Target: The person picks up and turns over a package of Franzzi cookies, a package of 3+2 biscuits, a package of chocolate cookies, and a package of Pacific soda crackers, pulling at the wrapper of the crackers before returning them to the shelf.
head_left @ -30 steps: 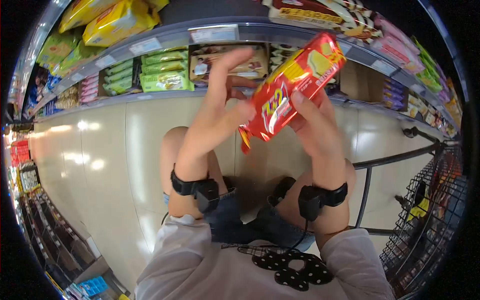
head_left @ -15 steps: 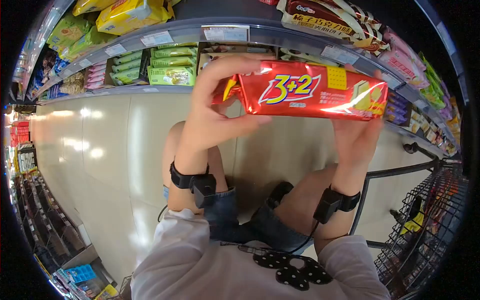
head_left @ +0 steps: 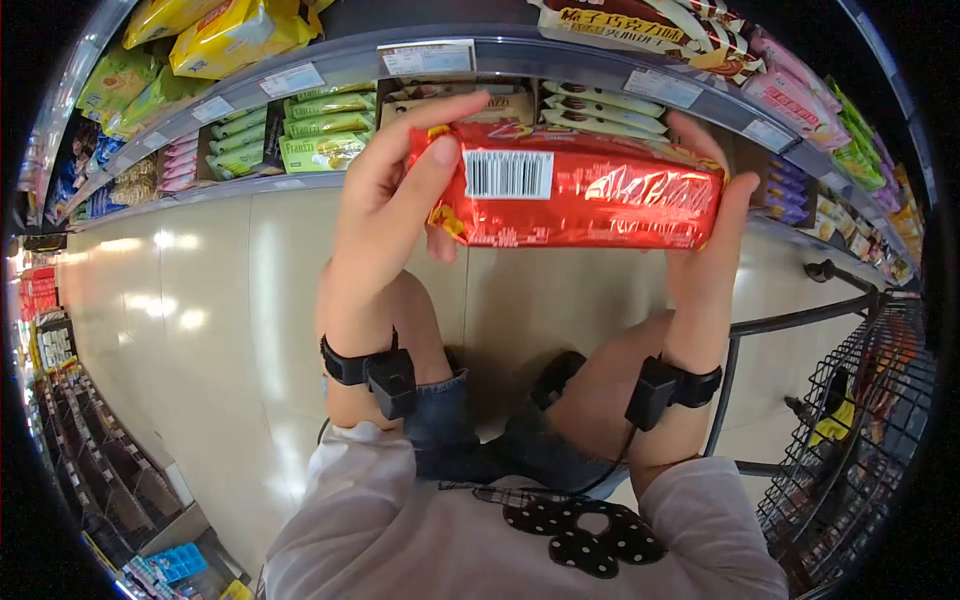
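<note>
At the lower left of the frame a dark rack [head_left: 105,470] is seen. At the upper left, yellow bags [head_left: 240,38] are borne by a grey shelf [head_left: 350,68] that is curved across the top. Below it, lights are reflected in the glossy tiled floor [head_left: 210,360]. At upper centre a red pack [head_left: 600,208] is held, barcode showing: its left end is pinched by the left hand [head_left: 375,198], its right end cupped by the right hand [head_left: 708,250]. At the right edge a black cart [head_left: 850,420] is seen.
</note>
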Tool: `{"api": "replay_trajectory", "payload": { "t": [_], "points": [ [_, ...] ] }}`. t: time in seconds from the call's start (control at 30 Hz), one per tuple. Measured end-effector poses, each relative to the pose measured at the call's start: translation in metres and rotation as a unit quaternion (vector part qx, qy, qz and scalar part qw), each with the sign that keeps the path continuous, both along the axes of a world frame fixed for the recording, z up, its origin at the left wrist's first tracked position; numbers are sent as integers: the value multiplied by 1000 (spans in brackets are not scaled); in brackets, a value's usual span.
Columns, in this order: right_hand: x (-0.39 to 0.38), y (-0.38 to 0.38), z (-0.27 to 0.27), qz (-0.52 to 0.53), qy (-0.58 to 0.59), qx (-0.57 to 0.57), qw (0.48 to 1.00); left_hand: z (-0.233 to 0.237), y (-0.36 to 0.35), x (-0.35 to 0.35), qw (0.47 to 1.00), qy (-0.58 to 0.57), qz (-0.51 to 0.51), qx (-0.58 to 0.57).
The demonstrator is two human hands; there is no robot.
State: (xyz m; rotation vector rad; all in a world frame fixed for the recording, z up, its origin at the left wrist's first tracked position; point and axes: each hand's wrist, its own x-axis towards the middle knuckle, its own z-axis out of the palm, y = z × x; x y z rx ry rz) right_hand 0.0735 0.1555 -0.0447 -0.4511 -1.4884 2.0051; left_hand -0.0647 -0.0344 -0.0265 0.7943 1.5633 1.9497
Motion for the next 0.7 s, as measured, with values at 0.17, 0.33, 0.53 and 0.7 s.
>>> {"api": "replay_trajectory", "payload": {
  "t": [0.17,0.33,0.53,0.7],
  "points": [
    [5,4,4,68,-31,28,997,-2,6,5,998,-26,36,-36],
    [1,-5,12,31,-18,9,999,0,6,6,998,-20,47,-27],
    [2,0,9,34,-24,37,998,1,6,8,998,-21,51,-16],
    [2,5,0,55,33,-24,998,6,11,11,993,-77,87,13]
  ]
}}
